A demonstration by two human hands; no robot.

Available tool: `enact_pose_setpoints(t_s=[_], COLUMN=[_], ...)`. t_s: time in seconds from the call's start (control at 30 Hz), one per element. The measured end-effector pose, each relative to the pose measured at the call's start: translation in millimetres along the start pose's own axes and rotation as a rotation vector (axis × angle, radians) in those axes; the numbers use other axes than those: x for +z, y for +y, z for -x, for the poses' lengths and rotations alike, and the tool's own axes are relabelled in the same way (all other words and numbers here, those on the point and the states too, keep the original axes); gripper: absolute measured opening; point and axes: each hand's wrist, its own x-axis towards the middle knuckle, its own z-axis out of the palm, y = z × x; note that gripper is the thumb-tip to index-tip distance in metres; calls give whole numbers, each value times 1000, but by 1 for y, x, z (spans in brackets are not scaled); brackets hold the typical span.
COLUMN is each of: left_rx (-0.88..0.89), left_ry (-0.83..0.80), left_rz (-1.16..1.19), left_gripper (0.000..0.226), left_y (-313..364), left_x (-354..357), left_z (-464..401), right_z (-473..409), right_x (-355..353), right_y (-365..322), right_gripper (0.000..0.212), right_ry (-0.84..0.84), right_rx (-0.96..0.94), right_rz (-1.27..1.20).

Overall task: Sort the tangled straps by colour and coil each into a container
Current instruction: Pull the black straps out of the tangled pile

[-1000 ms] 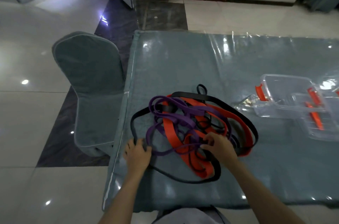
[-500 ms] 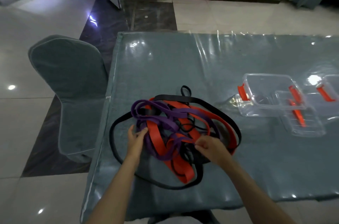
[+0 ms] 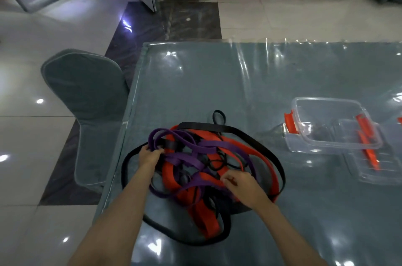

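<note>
Near the table's (image 3: 282,74) front-left corner, the left hand (image 3: 150,155) grasps a purple strap (image 3: 195,147); the right hand (image 3: 241,187) pinches another purple loop in the tangle.

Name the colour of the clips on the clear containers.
Orange-red clips, clearest in the head view.

The fingers (image 3: 157,152) of the left hand (image 3: 150,156) sink among the purple straps (image 3: 193,162) at the pile's 9 o'clock side, so their grip cannot be read. The right hand (image 3: 241,185) covers where purple and red straps (image 3: 243,148) cross at 4 o'clock. The black strap (image 3: 250,135) passes under the others, its course lost. The bench (image 3: 217,82) is cut off at 3 o'clock, as is a clear container (image 3: 330,124) lid's orange clip.
</note>
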Motion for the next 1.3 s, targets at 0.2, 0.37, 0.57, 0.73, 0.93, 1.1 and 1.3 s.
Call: enact_pose_setpoints(t_s=[0.2, 0.37, 0.57, 0.73, 0.93, 1.1, 1.3], left_rx=[193, 553, 856, 767, 722, 710, 852], left_ry=[-21, -159, -481, -428, 79, -319, -189], left_rz=[119, -26, -638, -887, -805, -1248, -793], left_gripper=[42, 51, 44, 41, 16, 53, 20], left_y=[-3, -15, -33, -29, 10, 25, 50], left_x=[-4, -5, 7, 8, -2, 16, 12], left_z=[19, 55, 84, 70, 7, -36, -46], right_z=[-17, -61, -120, -158, -158, -140, -159], right_x=[-15, -24, -17, 20, 57, 56, 2], right_y=[8, -12, -73, -88, -63, -56, -53], right_gripper=[10, 8, 28, 50, 56, 29, 30], right_ry=[124, 304, 429, -20, -156, -56, 413], right_rx=[25, 15, -180, -194, -95, -158, -39], right_rz=[-122, -277, -244, 168, 444, 411, 184])
